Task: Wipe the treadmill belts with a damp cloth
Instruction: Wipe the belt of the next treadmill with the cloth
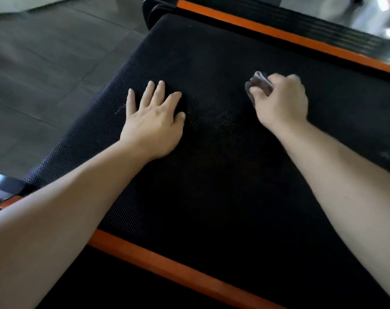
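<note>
A black textured treadmill belt (212,163) fills the middle of the head view, running from lower right to upper left. My left hand (154,119) lies flat on the belt with its fingers spread, holding nothing. My right hand (283,101) is fisted around a small grey cloth (257,82), pressed on the belt further right; the hand looks blurred. Only a bunched end of the cloth shows past my fingers. Pale specks of dust lie on the belt between my hands.
Orange side strips border the belt, one at the near edge (167,262) and one at the far edge (278,34). A black ribbed side rail (323,25) runs beyond the far strip. Grey tiled floor (44,74) lies to the left, past the belt's end.
</note>
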Motion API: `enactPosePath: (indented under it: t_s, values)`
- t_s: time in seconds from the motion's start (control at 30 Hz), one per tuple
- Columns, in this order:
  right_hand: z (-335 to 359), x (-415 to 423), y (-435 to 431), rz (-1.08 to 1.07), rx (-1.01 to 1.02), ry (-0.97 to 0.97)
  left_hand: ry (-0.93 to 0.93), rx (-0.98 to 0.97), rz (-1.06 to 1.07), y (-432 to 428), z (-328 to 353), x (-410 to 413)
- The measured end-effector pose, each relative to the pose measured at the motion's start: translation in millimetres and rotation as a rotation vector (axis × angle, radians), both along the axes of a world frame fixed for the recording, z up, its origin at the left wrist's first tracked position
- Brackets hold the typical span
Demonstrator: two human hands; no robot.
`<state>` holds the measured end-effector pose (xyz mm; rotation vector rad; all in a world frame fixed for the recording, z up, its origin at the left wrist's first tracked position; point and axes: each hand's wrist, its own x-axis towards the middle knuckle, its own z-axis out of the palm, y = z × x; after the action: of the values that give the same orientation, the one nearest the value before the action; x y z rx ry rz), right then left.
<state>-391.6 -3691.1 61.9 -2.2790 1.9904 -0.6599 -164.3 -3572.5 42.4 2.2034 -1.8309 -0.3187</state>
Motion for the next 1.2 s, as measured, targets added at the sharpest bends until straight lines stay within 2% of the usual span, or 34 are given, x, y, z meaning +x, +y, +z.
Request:
enactPosePath:
  t_s: [0.07, 0.17, 0.23, 0.37, 0.43, 0.53, 0.6, 0.67, 0.77, 0.8, 0.9, 0.97, 1.13, 1.2]
  values:
    - [-3.5, 17.2, 20.9, 0.069, -0.032, 0.018, -0.006, 0.0, -0.003, -0.6, -0.1, -0.8]
    - [-10.9, 31.6, 67.6, 0.338, -0.031, -0.017, -0.012, 0.004, 0.0, -1.4, 1.0, -0.1]
    - [-10.0, 23.1, 54.3, 0.396, -0.043, 0.001, -0.005, 0.012, 0.002, -1.5, 3.1, -0.8]
    - [-1.5, 6.5, -22.5, 0.067, -0.049, 0.003, 0.009, 0.002, -0.014, -9.7, 4.8, -5.4]
    - [-3.7, 17.1, -21.1, 0.026, -0.038, -0.014, -0.012, -0.02, -0.055, -25.9, 4.4, -5.6]
    - [-10.2, 30.0, 16.4, 0.343, -0.024, -0.025, 0.008, -0.008, -0.03, -57.4, 7.2, -7.4]
    - [-7.2, 18.7, 9.5, 0.443, 0.022, 0.009, 0.001, 0.019, 0.007, -68.1, 6.3, -12.2]
    - [-2.2, 5.8, -30.3, 0.323, -0.009, 0.045, -0.057, 0.03, -0.004, -68.3, 1.9, -17.3]
    - [0.5, -3.0, -71.1, -0.027, -0.007, -0.045, -0.09, 0.002, -0.018, -63.7, -3.0, -18.0]
    - [-3.6, 3.7, -68.2, -0.026, -0.032, -0.041, -0.097, -0.011, -0.029, -63.3, -2.9, -18.1]
    - [-11.2, 24.8, -35.7, 0.274, -0.023, -0.038, -0.107, -0.044, -0.135, -64.2, -1.0, -19.8]
    - [-7.7, 19.0, -40.1, 0.353, 0.018, -0.029, -0.082, -0.03, -0.189, -63.2, -0.2, -19.4]
    - [2.9, -1.0, -116.1, -0.101, 0.013, -0.043, -0.074, -0.014, -0.195, -62.8, -1.4, -17.7]
    - [-5.6, 16.7, -108.8, -0.067, -0.035, 0.0, -0.089, -0.017, -0.198, -62.8, -2.1, -18.6]
